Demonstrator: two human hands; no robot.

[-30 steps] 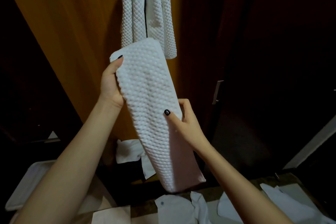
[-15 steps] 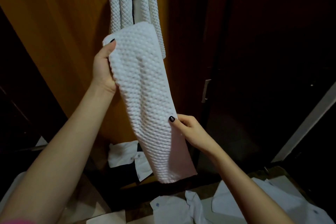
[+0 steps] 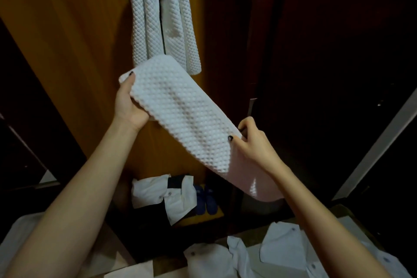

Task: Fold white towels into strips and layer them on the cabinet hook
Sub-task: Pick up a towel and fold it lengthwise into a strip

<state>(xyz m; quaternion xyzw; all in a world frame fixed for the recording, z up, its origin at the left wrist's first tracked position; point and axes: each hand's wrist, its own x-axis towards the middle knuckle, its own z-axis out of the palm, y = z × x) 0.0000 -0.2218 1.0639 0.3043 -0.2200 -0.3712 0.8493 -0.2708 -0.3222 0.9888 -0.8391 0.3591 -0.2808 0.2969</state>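
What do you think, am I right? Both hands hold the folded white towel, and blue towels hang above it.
Not quite: the head view shows the hanging towels are white, not blue. The left hand and right hand do hold the folded white towel.

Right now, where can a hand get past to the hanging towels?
Free: the bare orange wooden panel left of the hanging white waffle towels, and the narrow panel strip on their right. Crowded: straight below them, where the left hand and right hand hold the folded white towel.
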